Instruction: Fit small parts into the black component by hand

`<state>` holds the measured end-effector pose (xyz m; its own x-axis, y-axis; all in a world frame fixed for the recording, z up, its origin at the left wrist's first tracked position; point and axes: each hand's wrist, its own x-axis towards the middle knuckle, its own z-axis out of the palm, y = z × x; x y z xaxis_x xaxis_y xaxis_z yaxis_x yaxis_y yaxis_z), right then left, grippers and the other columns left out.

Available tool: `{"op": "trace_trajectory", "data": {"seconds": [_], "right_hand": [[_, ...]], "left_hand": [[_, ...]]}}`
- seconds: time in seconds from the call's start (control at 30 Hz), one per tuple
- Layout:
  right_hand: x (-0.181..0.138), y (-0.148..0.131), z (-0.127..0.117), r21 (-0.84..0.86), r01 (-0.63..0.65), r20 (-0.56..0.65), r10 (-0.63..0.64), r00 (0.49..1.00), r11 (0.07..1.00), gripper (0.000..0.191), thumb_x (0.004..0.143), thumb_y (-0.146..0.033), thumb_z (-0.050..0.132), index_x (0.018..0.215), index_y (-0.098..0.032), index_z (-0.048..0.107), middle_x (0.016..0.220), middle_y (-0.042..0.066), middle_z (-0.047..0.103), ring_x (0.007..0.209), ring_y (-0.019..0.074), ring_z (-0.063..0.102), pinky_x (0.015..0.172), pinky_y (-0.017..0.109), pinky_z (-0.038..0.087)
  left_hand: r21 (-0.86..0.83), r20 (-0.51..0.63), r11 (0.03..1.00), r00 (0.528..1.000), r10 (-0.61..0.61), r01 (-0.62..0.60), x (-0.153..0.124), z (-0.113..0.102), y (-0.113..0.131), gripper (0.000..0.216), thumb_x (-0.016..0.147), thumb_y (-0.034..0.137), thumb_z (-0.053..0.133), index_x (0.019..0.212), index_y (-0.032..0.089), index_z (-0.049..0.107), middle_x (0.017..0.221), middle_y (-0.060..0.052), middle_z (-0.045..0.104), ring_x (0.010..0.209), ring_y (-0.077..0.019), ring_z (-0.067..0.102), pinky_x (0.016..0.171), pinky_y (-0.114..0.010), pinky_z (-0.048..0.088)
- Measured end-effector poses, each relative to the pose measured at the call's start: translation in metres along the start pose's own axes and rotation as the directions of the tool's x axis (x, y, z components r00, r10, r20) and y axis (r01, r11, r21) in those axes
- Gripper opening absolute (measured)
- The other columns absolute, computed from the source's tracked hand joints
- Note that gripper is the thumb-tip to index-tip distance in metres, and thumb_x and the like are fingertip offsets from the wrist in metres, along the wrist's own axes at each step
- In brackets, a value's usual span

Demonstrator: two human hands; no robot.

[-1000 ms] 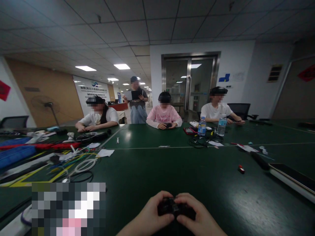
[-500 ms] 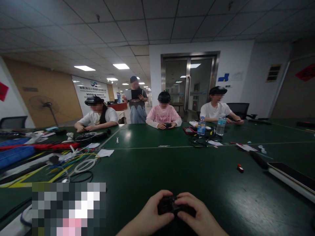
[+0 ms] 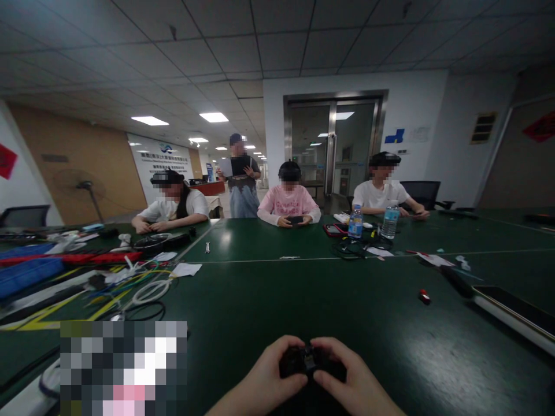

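Note:
A black game controller (image 3: 309,359) is held level between both my hands, low in the middle of the head view, just above the green table. My left hand (image 3: 277,370) is closed round its left side, thumb along the near edge and fingers over the far edge. Round the right side, my right hand (image 3: 342,370) grips it the same way. The middle of the controller shows between the hands; palms and fingers cover parts of its two ends.
On the left lie tangled cables (image 3: 150,292), a blue tray (image 3: 30,276) and a pixelated patch. To the right are a small red object (image 3: 424,297) and a phone-like slab (image 3: 515,312). Two bottles (image 3: 355,222) stand farther off. Three people sit opposite; another stands behind.
The fingers of my right hand have shifted off the controller's middle toward its right side, uncovering the centre. My left hand stays nearly where it was.

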<state>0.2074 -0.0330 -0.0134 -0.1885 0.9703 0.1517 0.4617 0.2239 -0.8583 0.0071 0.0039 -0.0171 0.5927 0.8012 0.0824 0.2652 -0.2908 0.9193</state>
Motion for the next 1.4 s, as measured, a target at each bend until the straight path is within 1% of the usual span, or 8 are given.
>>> {"op": "trace_trajectory", "data": {"seconds": [0.17,0.3,0.6,1.03,1.17,1.23,1.3,1.4], "right_hand": [[0.002,0.002,0.001,0.014,-0.017,0.008,0.017,1.0,1.0,0.036,0.074,-0.025,0.063,0.11,-0.024,0.061,0.11,0.005,0.067,0.104,0.0243,0.059,0.093,0.037,0.045],[0.003,0.003,0.0,0.026,-0.026,0.011,0.026,1.0,0.999,0.036,0.074,-0.024,0.064,0.11,-0.024,0.062,0.11,0.005,0.067,0.104,0.0247,0.059,0.094,0.038,0.045],[0.0,0.001,0.002,0.063,0.069,0.032,-0.072,0.997,0.996,0.029,0.073,-0.018,0.065,0.101,-0.025,0.066,0.107,0.004,0.066,0.103,0.0231,0.059,0.092,0.033,0.045],[0.001,-0.001,0.003,0.04,0.035,0.03,-0.037,0.999,0.999,0.03,0.073,-0.018,0.063,0.102,-0.024,0.066,0.104,0.004,0.068,0.101,0.0237,0.06,0.091,0.034,0.045],[0.002,0.003,0.003,0.028,0.018,0.03,-0.019,0.999,0.999,0.031,0.072,-0.016,0.063,0.101,-0.024,0.066,0.104,0.004,0.068,0.101,0.0231,0.061,0.09,0.033,0.045],[0.003,0.006,0.003,0.002,-0.002,0.029,0.002,1.0,1.0,0.032,0.071,-0.017,0.064,0.102,-0.025,0.066,0.106,0.003,0.068,0.102,0.0231,0.06,0.092,0.034,0.044],[0.004,0.01,0.003,-0.04,-0.024,0.02,0.025,0.999,0.999,0.034,0.071,-0.018,0.065,0.103,-0.026,0.066,0.107,0.003,0.067,0.104,0.0235,0.059,0.093,0.034,0.043],[0.004,0.013,0.003,-0.09,-0.038,0.003,0.038,0.999,0.995,0.034,0.07,-0.018,0.065,0.103,-0.027,0.066,0.107,0.003,0.067,0.104,0.0241,0.059,0.094,0.035,0.043]], "left_hand": [[0.047,-0.009,0.999,1.0,0.0,0.001,-0.001,0.0,0.001,0.042,0.069,0.012,0.064,0.109,0.019,0.055,0.104,-0.004,0.061,0.096,-0.0214,0.057,0.085,-0.032,0.044],[0.059,-0.002,0.998,1.0,0.001,-0.001,-0.001,0.0,0.002,0.042,0.07,0.013,0.063,0.11,0.019,0.054,0.104,-0.004,0.061,0.093,-0.0203,0.057,0.083,-0.031,0.045],[0.047,-0.004,0.999,1.0,-0.015,0.016,0.002,0.0,-0.004,0.044,0.068,0.012,0.063,0.11,0.016,0.054,0.103,-0.005,0.061,0.094,-0.0225,0.058,0.081,-0.031,0.045],[0.039,-0.008,0.999,1.0,0.015,-0.015,0.0,0.001,0.001,0.043,0.069,0.012,0.062,0.111,0.017,0.054,0.102,-0.005,0.06,0.092,-0.0207,0.057,0.082,-0.031,0.045],[0.138,-0.017,0.987,0.996,0.089,-0.086,-0.001,0.0,0.001,0.04,0.07,0.012,0.063,0.108,0.02,0.056,0.102,-0.004,0.055,0.092,-0.0194,0.055,0.079,-0.028,0.045],[0.204,-0.024,0.973,0.993,0.115,-0.107,-0.001,-0.001,0.002,0.041,0.069,0.012,0.063,0.109,0.02,0.057,0.105,-0.005,0.052,0.095,-0.0204,0.053,0.082,-0.029,0.044],[0.276,-0.031,0.957,0.994,0.103,-0.09,-0.001,-0.001,0.001,0.043,0.069,0.014,0.065,0.112,0.021,0.058,0.108,-0.006,0.052,0.099,-0.0225,0.051,0.086,-0.032,0.042],[0.353,-0.04,0.935,0.998,0.044,-0.027,0.0,0.0,-0.002,0.048,0.07,0.018,0.067,0.117,0.022,0.057,0.113,-0.007,0.053,0.103,-0.0258,0.049,0.092,-0.037,0.039]]}}
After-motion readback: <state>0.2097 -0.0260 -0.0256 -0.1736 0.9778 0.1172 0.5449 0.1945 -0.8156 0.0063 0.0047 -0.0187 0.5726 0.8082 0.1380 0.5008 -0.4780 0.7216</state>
